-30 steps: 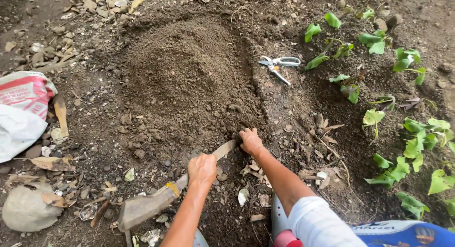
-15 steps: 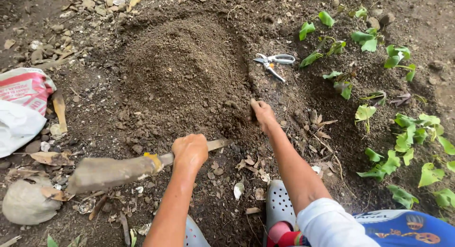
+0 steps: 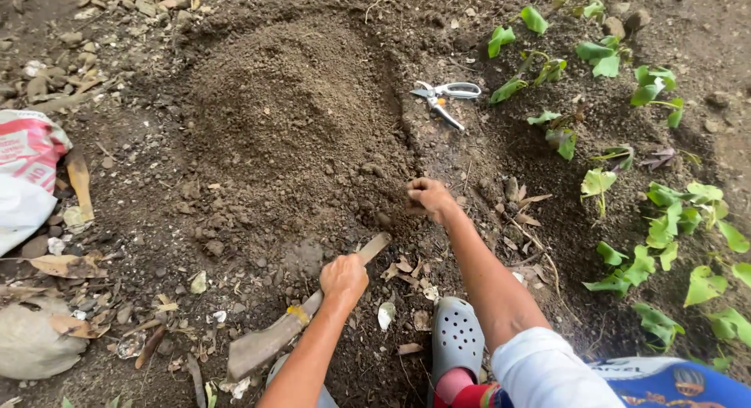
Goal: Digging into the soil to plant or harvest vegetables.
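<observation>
left hand (image 3: 344, 278) gripping trowel (image 3: 291, 324), red-white sack (image 3: 27, 169) far left

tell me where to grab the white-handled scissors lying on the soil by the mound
Take the white-handled scissors by the looped handles, which point right toward the green seedlings. The blades lie open, pointing left and down-right, so come from the right, from above, since they lie flat on the soil.

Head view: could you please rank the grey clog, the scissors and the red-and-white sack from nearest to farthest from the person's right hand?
From the right hand:
1. Grey clog, just below, beside the forearm.
2. Scissors, above on the soil.
3. Red-and-white sack, far left edge.
</observation>
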